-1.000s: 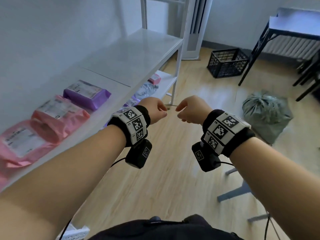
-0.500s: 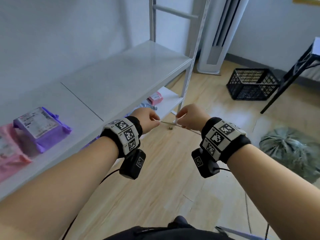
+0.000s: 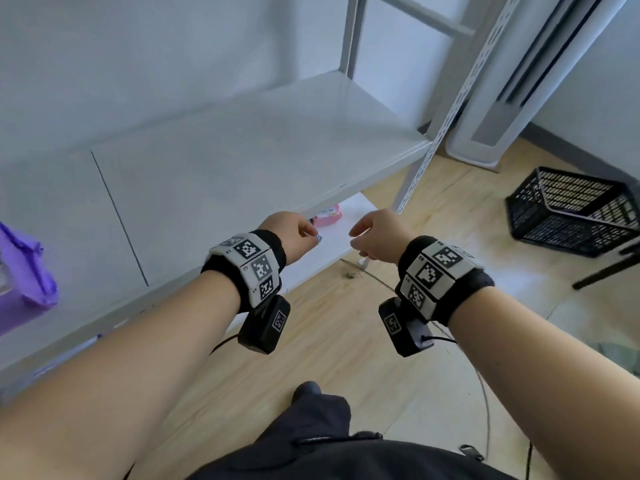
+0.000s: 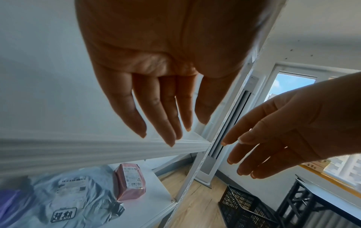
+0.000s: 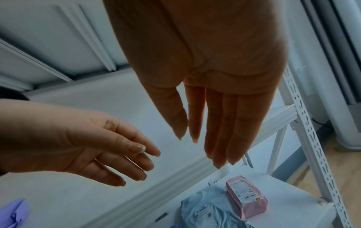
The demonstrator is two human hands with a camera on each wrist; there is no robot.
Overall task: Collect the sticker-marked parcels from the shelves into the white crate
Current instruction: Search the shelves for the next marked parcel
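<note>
A: Room?
B: White shelf (image 3: 263,150) on a wood floor (image 3: 346,341); black crate (image 3: 571,209) to the right.
A: Parcels?
B: Pink parcel (image 4: 130,179) and grey parcel (image 4: 76,195) on the lower shelf; purple parcel (image 3: 20,289) on the upper.
A: Hands?
B: Left hand (image 4: 156,64) and right hand (image 5: 210,64) both extended before the shelf, fingers straight, holding nothing.

The scene is viewed from head height, forward and down over both forearms. Each palm is viewed closely from its wrist. The pink parcel (image 4: 130,180) on the lower shelf (image 4: 152,199) is shared by all views.
</note>
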